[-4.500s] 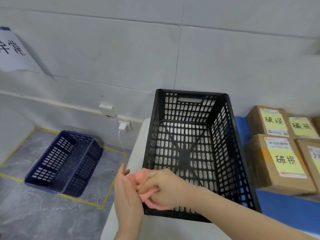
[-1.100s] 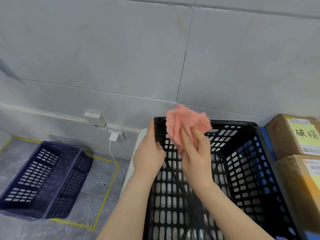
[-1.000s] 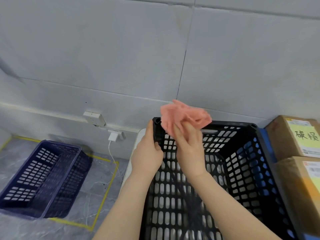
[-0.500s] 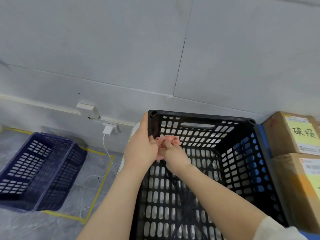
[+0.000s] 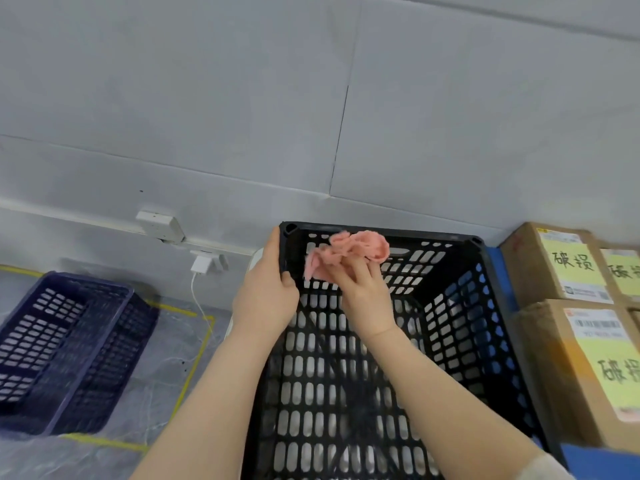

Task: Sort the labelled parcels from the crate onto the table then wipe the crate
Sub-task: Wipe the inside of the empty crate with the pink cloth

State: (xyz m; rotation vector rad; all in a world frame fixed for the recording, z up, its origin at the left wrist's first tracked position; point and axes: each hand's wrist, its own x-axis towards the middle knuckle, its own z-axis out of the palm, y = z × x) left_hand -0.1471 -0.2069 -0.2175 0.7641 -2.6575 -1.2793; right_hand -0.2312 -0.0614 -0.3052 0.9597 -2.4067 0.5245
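A black slotted crate (image 5: pixel 485 306) stands in front of me with nothing inside but my right hand and a cloth. My left hand (image 5: pixel 266 296) grips its far left corner, fingers curled over the rim. My right hand (image 5: pixel 363 292) reaches inside and presses a crumpled pink cloth (image 5: pixel 349 252) against the far wall near the top, its fingers spread behind the cloth. Brown cardboard parcels (image 5: pixel 561 265) with yellow handwritten labels stand to the right of the crate.
The parcels rest on a blue table (image 5: pixel 599 465) at the right. A dark blue crate (image 5: pixel 65 348) lies on the floor at left inside yellow tape lines. A white wall socket (image 5: pixel 161 226) and a charger with cable (image 5: pixel 201 268) sit on the wall behind.
My right hand has gone down the far wall with the pink cloth and come back up and to the right near the rim. My left hand has stayed on the crate's corner.
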